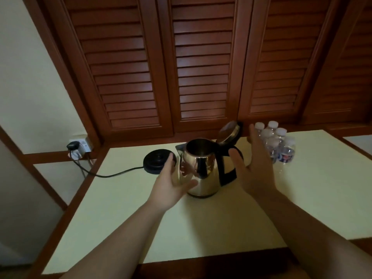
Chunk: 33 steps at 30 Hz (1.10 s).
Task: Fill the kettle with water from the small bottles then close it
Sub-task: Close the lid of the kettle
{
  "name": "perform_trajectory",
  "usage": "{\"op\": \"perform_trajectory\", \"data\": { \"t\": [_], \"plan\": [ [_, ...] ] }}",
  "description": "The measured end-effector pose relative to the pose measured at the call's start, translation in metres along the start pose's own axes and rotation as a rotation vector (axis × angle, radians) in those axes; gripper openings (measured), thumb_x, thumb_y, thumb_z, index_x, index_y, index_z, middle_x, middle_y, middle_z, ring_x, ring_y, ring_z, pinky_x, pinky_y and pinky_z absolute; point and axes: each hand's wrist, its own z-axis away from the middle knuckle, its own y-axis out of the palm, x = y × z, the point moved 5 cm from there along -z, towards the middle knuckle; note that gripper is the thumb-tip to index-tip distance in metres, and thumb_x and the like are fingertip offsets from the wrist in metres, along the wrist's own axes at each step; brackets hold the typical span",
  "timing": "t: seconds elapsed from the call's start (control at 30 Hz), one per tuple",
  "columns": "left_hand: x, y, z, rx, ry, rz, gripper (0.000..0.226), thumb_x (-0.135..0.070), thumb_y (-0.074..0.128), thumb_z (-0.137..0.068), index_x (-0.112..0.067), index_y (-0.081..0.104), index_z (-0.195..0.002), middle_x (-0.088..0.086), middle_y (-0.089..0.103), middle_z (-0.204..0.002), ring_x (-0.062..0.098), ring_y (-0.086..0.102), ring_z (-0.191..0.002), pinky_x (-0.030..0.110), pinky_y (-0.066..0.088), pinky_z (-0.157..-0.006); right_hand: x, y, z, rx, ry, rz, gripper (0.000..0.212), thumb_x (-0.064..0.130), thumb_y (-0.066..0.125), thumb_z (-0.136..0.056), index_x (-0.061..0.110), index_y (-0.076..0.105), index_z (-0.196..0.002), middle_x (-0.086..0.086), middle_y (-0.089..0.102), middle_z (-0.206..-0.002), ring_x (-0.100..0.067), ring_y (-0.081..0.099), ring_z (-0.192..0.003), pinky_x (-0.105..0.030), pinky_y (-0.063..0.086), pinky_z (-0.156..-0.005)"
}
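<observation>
Right now steel kettle (201, 168) stands mid-table, lid (229, 133) flipped up, mouth open. Left hand (171, 186) beside its left flank, fingers spread, holding nothing; contact with metal unclear. Right hand (255, 168) just right of black handle (229, 168), palm inward, fingers straight, empty. Small water bottles (275, 141) clustered beyond right hand, caps on. Black kettle base (157, 161) left of kettle, cord (112, 174) running to wall socket (80, 147). Cream tabletop (201, 228), wood trim; louvred wooden doors (201, 67) behind.
</observation>
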Motion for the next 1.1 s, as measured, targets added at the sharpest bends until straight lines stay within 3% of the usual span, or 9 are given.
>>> {"op": "perform_trajectory", "data": {
  "t": [0.13, 0.23, 0.33, 0.43, 0.53, 0.77, 0.9, 1.0, 1.1],
  "plan": [
    [-0.003, 0.009, -0.029, 0.055, 0.057, 0.138, 0.117, -0.024, 0.095, -0.072, -0.066, 0.014, -0.145, -0.052, 0.050, -0.123, -0.023, 0.050, -0.119, 0.007, 0.044, -0.093, 0.029, 0.017, -0.015, -0.112, -0.104, -0.044, 0.060, 0.033, 0.059, -0.103, 0.011, 0.037, -0.155, 0.015, 0.057, -0.137, 0.021, 0.039, -0.129, -0.007, 0.029, -0.111],
    [0.005, 0.014, -0.031, 0.060, 0.061, 0.200, 0.133, -0.047, 0.096, -0.062, -0.061, 0.003, -0.155, -0.037, 0.049, -0.143, -0.005, 0.050, -0.134, 0.029, 0.048, -0.110, 0.037, 0.035, -0.028, -0.020, -0.097, 0.040, 0.062, 0.055, 0.040, -0.105, 0.017, 0.041, -0.153, -0.007, 0.053, -0.149, -0.018, 0.047, -0.141, -0.033, 0.037, -0.120],
    [0.011, 0.015, -0.032, 0.085, 0.058, 0.247, 0.140, -0.059, 0.091, -0.055, -0.052, -0.002, -0.160, -0.041, 0.047, -0.139, -0.003, 0.051, -0.132, 0.032, 0.045, -0.111, 0.053, 0.047, -0.034, 0.041, -0.155, 0.233, 0.050, 0.037, 0.041, -0.110, 0.026, 0.037, -0.159, -0.005, 0.033, -0.166, -0.020, 0.028, -0.152, -0.013, 0.016, -0.115],
    [0.012, 0.013, -0.033, 0.092, 0.085, 0.273, 0.141, -0.063, 0.089, -0.052, -0.049, -0.001, -0.161, -0.047, 0.043, -0.132, -0.002, 0.051, -0.130, 0.027, 0.044, -0.107, 0.073, 0.063, -0.035, 0.172, -0.311, 0.398, 0.044, 0.031, 0.042, -0.110, 0.031, 0.045, -0.154, -0.009, 0.040, -0.161, -0.031, 0.037, -0.142, -0.035, 0.033, -0.115],
    [0.009, 0.013, -0.032, 0.095, 0.098, 0.282, 0.145, -0.074, 0.088, -0.049, -0.047, 0.001, -0.162, -0.045, 0.037, -0.133, -0.002, 0.044, -0.133, 0.028, 0.041, -0.110, 0.075, 0.084, -0.033, 0.356, -0.323, 0.605, 0.053, 0.047, 0.027, -0.104, 0.036, 0.047, -0.152, -0.008, 0.043, -0.160, -0.034, 0.039, -0.141, -0.055, 0.040, -0.111],
    [0.009, 0.013, -0.031, 0.140, 0.109, 0.293, 0.143, -0.088, 0.078, -0.050, -0.043, 0.002, -0.162, -0.019, 0.043, -0.157, 0.007, 0.048, -0.142, 0.034, 0.045, -0.115, 0.072, 0.099, -0.014, 0.479, -0.310, 0.861, 0.066, 0.071, 0.015, -0.101, 0.042, 0.037, -0.155, 0.010, 0.031, -0.167, -0.019, 0.015, -0.158, -0.061, 0.011, -0.126],
    [0.007, 0.008, -0.032, 0.136, 0.161, 0.267, 0.112, -0.072, 0.081, -0.068, -0.037, 0.026, -0.159, -0.027, 0.057, -0.141, 0.000, 0.057, -0.130, 0.034, 0.053, -0.108, 0.074, 0.094, -0.014, 0.537, -0.301, 0.791, 0.071, 0.076, 0.029, -0.097, 0.044, 0.023, -0.160, 0.012, 0.014, -0.171, -0.016, -0.001, -0.159, -0.062, 0.001, -0.126],
    [0.006, 0.004, -0.033, 0.134, 0.186, 0.236, 0.078, -0.040, 0.090, -0.076, -0.052, 0.046, -0.138, -0.037, 0.061, -0.129, -0.014, 0.055, -0.124, 0.011, 0.046, -0.099, 0.062, 0.068, -0.009, 0.322, -0.216, 0.560, 0.088, 0.076, 0.054, -0.088, 0.041, 0.021, -0.162, 0.005, 0.012, -0.172, -0.019, 0.001, -0.160, -0.060, 0.007, -0.127],
    [0.009, 0.003, -0.034, 0.144, 0.204, 0.207, 0.073, -0.022, 0.090, -0.079, -0.061, 0.046, -0.123, -0.048, 0.059, -0.118, -0.025, 0.051, -0.115, -0.004, 0.039, -0.086, 0.032, 0.041, 0.004, 0.124, -0.056, 0.490, 0.100, 0.077, 0.065, -0.080, 0.041, 0.021, -0.162, -0.001, 0.013, -0.173, -0.024, 0.005, -0.159, -0.053, 0.014, -0.125]
  ]
}}
